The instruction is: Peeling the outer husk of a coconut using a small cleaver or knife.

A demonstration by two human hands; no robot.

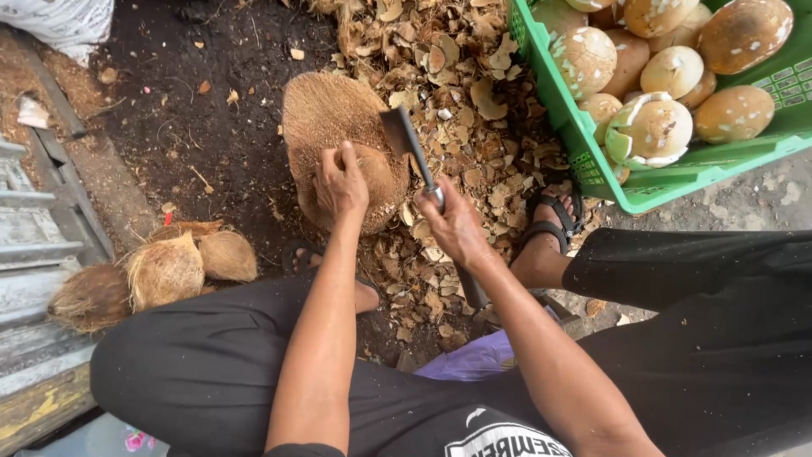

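My left hand (pixel 339 184) rests on top of a brown, hairy coconut (pixel 381 182) and steadies it on a fibrous round chopping block (pixel 326 110). My right hand (pixel 455 227) grips the handle of a cleaver (pixel 401 135), whose dark blade points up and away, right beside the coconut's right side. Both forearms reach out from my lap, and my black-trousered knees spread to either side.
A green plastic crate (pixel 592 161) at upper right holds several peeled coconuts (pixel 650 129). Three husked brown coconuts (pixel 165 269) lie at left by grey wooden boards (pixel 34 245). Shell chips (pixel 474 93) litter the dark ground. My sandalled foot (pixel 550 224) is beside the crate.
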